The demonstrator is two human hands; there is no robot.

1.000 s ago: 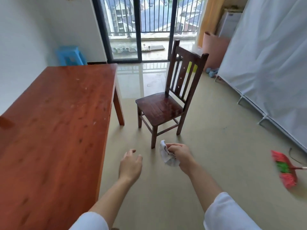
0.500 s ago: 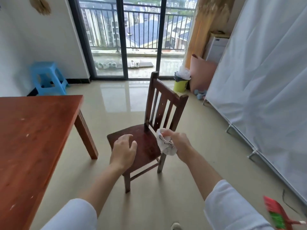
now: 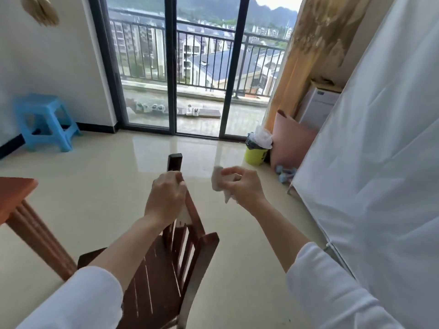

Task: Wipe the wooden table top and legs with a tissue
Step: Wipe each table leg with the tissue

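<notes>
From the head view, the left hand [image 3: 166,195] is closed around the top rail of a dark wooden chair [image 3: 190,245], its fingers wrapped over the backrest just below one upright post. The chair's slatted back runs down and toward the person from that hand, and the seat lies under the left forearm. The right hand [image 3: 242,186] hovers just beside the left, clear of the chair, and pinches a crumpled white tissue [image 3: 219,180] between thumb and fingers; the tissue's tail hangs below the palm. Both arms wear white sleeves.

The wooden table [image 3: 14,193] is well to the left of the left hand: only one reddish corner of its top and one leg slanting down to the floor are visible. Neither hand touches it.

The floor [image 3: 95,186] is glossy pale tile that mirrors the light from the balcony doors [image 3: 173,67] beyond the hands. Far left of them a blue plastic stool [image 3: 42,119] stands against the white wall. Beyond the right hand sits a yellow-green bin [image 3: 256,156] with a bag in it, and a white fabric sheet [image 3: 368,150] covers the whole right side.
</notes>
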